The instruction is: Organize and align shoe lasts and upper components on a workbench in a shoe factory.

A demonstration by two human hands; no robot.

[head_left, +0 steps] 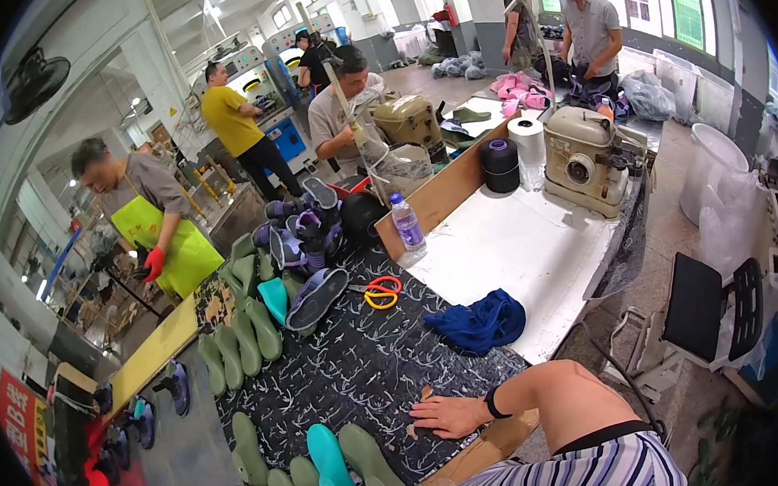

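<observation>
My right hand (448, 416) lies palm down near the front edge of the dark, thread-littered table top (363, 382), fingers spread and holding nothing. A dark band (495, 405) circles its wrist. Small tan scraps (426, 392) lie by the fingers. Left of the hand are olive-green shoe lasts (374, 463) and a teal one (333, 467), in a row at the near edge. Beyond it sit a crumpled dark blue cloth (479, 322) and orange-and-yellow-handled scissors (380, 293). My left hand is out of view.
More green lasts (248, 336) and piled purple-grey sandals (311, 235) stand at the table's far left. A water bottle (408, 225), black thread cone (500, 167) and beige sewing machine (588, 159) occupy the white surface (481, 254). Several people work beyond; a black chair (700, 305) is at right.
</observation>
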